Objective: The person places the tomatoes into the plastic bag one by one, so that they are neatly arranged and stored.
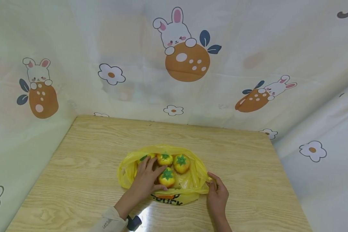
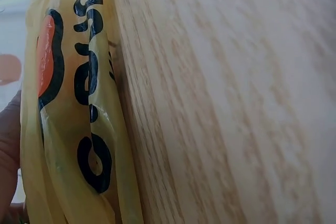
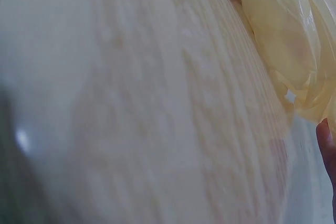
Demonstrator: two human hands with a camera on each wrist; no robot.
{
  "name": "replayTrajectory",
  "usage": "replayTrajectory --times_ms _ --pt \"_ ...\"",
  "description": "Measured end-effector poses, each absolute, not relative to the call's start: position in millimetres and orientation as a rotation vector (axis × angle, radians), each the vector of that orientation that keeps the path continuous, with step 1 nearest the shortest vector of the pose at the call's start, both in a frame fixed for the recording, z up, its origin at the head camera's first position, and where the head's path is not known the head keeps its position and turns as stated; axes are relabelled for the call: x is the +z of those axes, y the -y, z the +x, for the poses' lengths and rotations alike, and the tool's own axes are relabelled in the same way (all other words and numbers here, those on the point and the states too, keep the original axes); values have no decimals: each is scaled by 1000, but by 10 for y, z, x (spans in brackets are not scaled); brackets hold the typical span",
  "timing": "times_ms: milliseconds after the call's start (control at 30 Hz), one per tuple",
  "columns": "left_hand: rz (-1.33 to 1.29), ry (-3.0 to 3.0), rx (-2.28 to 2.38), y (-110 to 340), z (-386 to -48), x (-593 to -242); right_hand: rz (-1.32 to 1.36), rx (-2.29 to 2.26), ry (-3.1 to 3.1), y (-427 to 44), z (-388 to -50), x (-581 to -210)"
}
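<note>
A yellow plastic bag [image 1: 191, 196] with black print lies with its mouth spread on the table. Several yellow-orange, persimmon-like fruits with green star-shaped tops sit inside; one fruit [image 1: 181, 163] is at the right and another fruit [image 1: 167, 178] at the front. Over the bag's left part reaches my left hand [image 1: 145, 178], fingers spread among the fruits, partly covering a left-hand fruit [image 1: 148, 156]. My right hand [image 1: 218, 196] pinches the bag's right edge between thumb and fingers. The left wrist view shows the printed bag side [image 2: 79, 103]; the right wrist view has the bag's plastic [image 3: 283, 35] and a fingertip.
The bag rests on a wood-grain table [image 1: 249, 167]. Behind and beside the table hangs a pale curtain [image 1: 133, 38] printed with rabbits and flowers. A dark wrist device [image 1: 134, 223] sits by the left sleeve.
</note>
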State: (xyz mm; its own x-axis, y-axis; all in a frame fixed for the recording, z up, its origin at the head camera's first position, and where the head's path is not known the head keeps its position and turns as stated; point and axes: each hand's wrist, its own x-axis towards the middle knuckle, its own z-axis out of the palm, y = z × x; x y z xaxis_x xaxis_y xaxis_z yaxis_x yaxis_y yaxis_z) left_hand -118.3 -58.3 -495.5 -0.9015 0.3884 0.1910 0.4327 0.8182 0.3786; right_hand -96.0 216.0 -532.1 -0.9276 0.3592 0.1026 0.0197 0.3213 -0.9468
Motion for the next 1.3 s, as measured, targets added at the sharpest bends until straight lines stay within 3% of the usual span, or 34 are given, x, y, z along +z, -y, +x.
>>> replayTrajectory --times_ms 800,1033,1300 --pt "-572 2871 -731 620 -1225 -4906 -305 1659 2326 -2127 -1067 -5328" --pt "-679 2758 -796 540 -1254 -4923 -388 1545 2378 -2260 -1025 -5320" --pt "-642 2667 -866 568 -1318 -4908 -292 1555 2349 -2250 -1087 -5292"
